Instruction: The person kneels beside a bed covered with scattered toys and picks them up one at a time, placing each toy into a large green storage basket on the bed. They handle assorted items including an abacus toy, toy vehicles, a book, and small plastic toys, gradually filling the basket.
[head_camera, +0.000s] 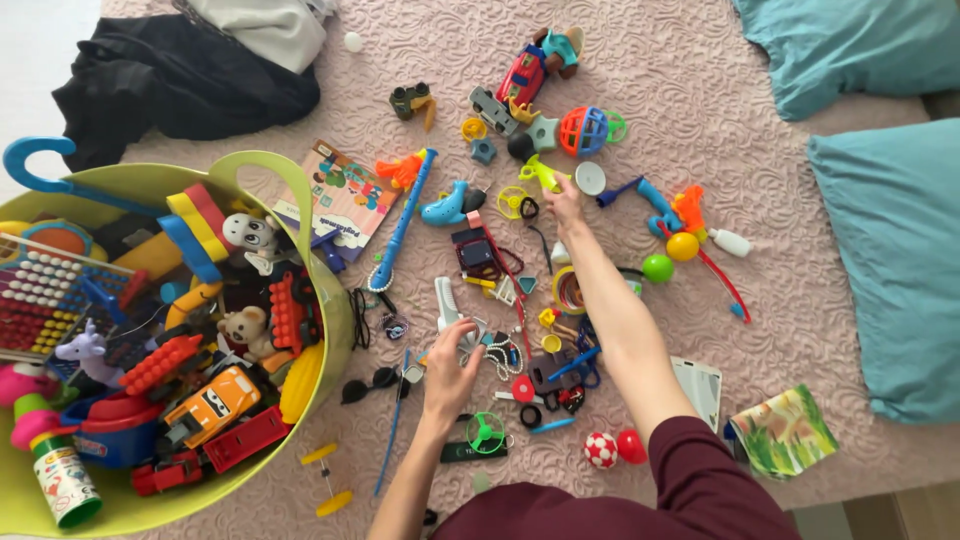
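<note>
My left hand (452, 368) rests low in the middle of the bed, its fingers curled over a small white fan-like toy (468, 342) beside a white comb (445, 302). My right hand (566, 198) reaches further up and pinches a yellow-green toy (541, 174) next to a white cup-shaped piece (590, 178). Several small toys lie scattered between both hands: a blue dolphin (447, 208), a blue flute (403, 222), a green propeller (487, 433) and a red-white ball (600, 450).
A yellow-green tub (335, 310) full of toys fills the lower left. Black clothing (170, 80) lies at the top left. Teal pillows (890, 240) line the right side. A booklet (345, 200) and a picture card (782, 432) lie on the pink bedspread (700, 110).
</note>
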